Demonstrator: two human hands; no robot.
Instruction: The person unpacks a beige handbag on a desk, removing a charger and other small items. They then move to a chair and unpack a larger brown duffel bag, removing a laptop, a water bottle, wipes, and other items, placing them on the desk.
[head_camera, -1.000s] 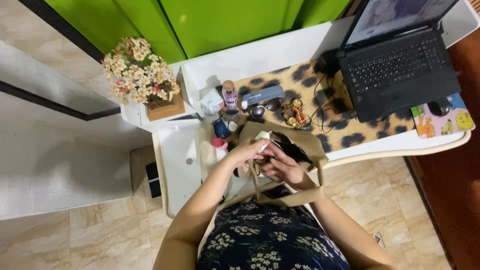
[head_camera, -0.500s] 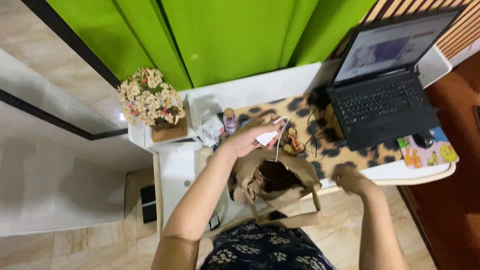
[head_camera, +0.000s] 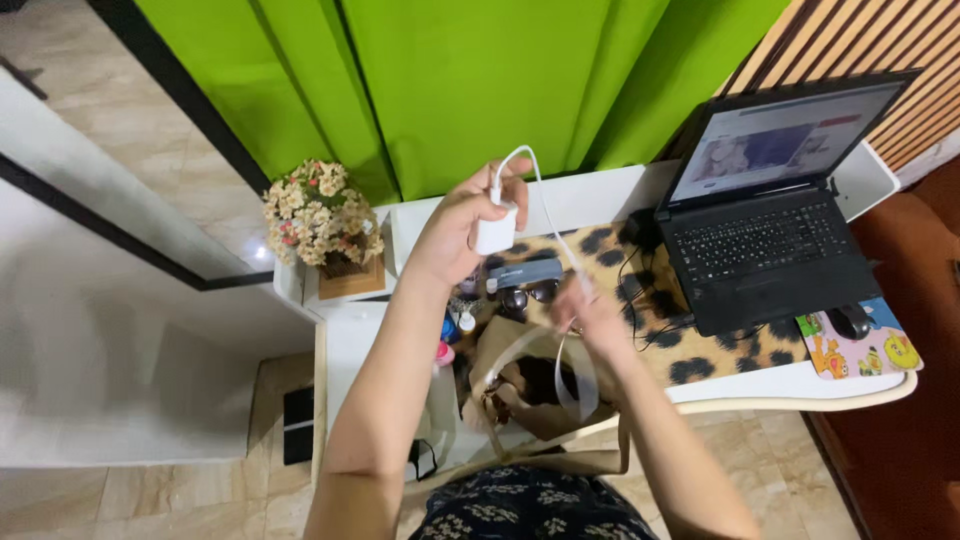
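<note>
My left hand (head_camera: 455, 232) is raised above the desk and grips a white charger plug (head_camera: 495, 232). Its white cable (head_camera: 548, 215) loops up over my fingers and runs down to my right hand (head_camera: 590, 312), which pinches the cable above the open tan bag (head_camera: 510, 385). More blurred cable loops hang from my right hand into the bag's mouth. The bag rests at the desk's front edge, against my lap.
An open black laptop (head_camera: 770, 235) stands on a leopard-print mat (head_camera: 640, 300), with a mouse (head_camera: 852, 321) on a colourful pad. Sunglasses (head_camera: 528, 297), a dark case (head_camera: 525, 273), small bottles and a flower pot (head_camera: 322, 225) crowd the left. Green curtain behind.
My left hand has lifted the charger plug from the bag up high. My right hand has come back from the desk edge and taken the trailing cable.
</note>
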